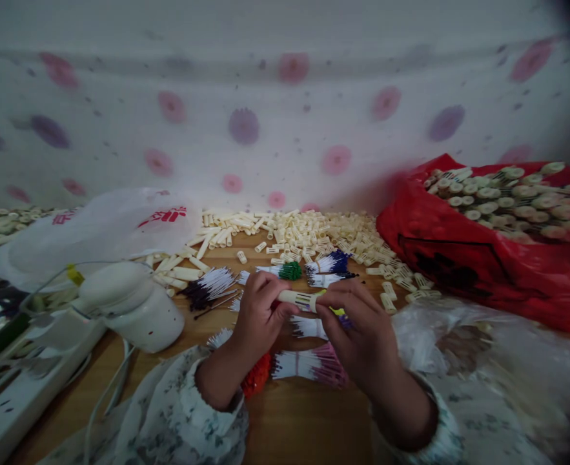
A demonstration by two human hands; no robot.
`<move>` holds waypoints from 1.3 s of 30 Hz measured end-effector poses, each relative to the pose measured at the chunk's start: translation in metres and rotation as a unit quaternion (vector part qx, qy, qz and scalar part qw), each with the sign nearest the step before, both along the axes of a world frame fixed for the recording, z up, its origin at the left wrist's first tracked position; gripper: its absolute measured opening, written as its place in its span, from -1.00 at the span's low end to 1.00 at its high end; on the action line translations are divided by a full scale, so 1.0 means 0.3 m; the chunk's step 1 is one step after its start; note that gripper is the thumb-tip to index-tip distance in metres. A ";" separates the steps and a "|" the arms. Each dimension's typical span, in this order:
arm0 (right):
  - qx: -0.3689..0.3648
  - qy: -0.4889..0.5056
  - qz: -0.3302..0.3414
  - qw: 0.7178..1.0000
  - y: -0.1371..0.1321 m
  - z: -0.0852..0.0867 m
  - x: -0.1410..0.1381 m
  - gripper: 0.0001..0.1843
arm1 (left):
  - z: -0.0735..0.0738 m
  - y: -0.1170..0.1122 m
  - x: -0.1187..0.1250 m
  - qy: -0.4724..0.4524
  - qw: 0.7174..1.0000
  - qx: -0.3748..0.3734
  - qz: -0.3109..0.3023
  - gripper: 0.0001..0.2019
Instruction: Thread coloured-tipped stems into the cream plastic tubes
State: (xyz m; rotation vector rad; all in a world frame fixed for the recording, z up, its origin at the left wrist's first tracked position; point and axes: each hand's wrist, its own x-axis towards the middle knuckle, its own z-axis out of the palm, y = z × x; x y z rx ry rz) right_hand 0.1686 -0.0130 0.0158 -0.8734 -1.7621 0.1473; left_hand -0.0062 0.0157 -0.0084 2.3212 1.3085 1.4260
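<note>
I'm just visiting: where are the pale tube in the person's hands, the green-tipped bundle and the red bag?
Pale tube (299, 299): head view, the middle of its side.
Green-tipped bundle (290, 270): head view, on its green tips.
Red bag (521, 274): head view, on its front wall.

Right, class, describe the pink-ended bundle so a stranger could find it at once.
Over the wooden table, find the left hand and right hand holding a slotted cream tube. Nearer the wearer lies the bundle of thin white strands; pink ends set it apart from the red cluster beside it.
</note>
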 end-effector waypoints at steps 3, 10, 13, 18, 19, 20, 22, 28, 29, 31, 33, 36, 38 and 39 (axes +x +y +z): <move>-0.073 0.079 0.027 0.994 0.000 -0.005 -0.014 -0.90 | 0.003 -0.003 0.002 0.004 0.999 0.027 0.016 -0.49; -0.171 0.181 0.062 0.967 0.012 -0.028 -0.027 -0.87 | 0.011 -0.006 0.001 0.035 0.995 0.066 0.060 -0.59; -0.189 0.210 0.110 0.953 0.008 -0.035 -0.034 -0.86 | 0.011 -0.006 -0.003 0.039 0.994 0.078 0.072 -0.57; -0.200 0.219 0.163 0.941 0.050 -0.020 0.041 -0.90 | -0.007 0.007 -0.003 0.013 0.998 0.045 0.049 -0.58; -0.194 0.215 0.140 0.947 0.073 -0.016 0.078 -0.91 | -0.014 0.013 -0.001 0.000 0.999 0.018 0.040 -0.60; -0.183 0.217 0.100 0.954 0.101 -0.014 0.121 -0.91 | -0.021 0.020 0.001 -0.016 0.999 -0.013 0.033 -0.63; -0.194 0.160 0.027 0.967 0.161 -0.020 0.210 -0.87 | -0.037 0.032 0.006 -0.052 0.996 -0.074 0.025 -0.71; -0.251 -0.254 -0.094 0.929 0.270 -0.106 0.325 -0.85 | -0.060 0.040 0.015 -0.106 0.982 -0.155 0.009 -0.81; -0.250 -0.270 -0.103 0.924 0.276 -0.119 0.323 -0.85 | -0.061 0.039 0.015 -0.110 0.980 -0.166 0.002 -0.82; -0.241 -0.279 -0.126 0.921 0.283 -0.136 0.316 -0.82 | -0.061 0.037 0.014 -0.112 0.977 -0.179 -0.004 -0.84; -0.233 -0.290 -0.141 0.917 0.290 -0.147 0.314 -0.79 | -0.063 0.037 0.012 -0.108 0.978 -0.180 -0.005 -0.85; -0.235 -0.313 -0.139 0.910 0.305 -0.159 0.317 -0.80 | -0.066 0.039 0.013 -0.098 0.979 -0.180 -0.012 -0.85; -0.239 -0.325 -0.139 0.904 0.316 -0.168 0.318 -0.80 | -0.067 0.038 0.015 -0.096 0.979 -0.181 -0.014 -0.85; -0.240 -0.330 -0.140 0.902 0.320 -0.172 0.317 -0.79 | -0.067 0.038 0.016 -0.095 0.979 -0.180 -0.014 -0.85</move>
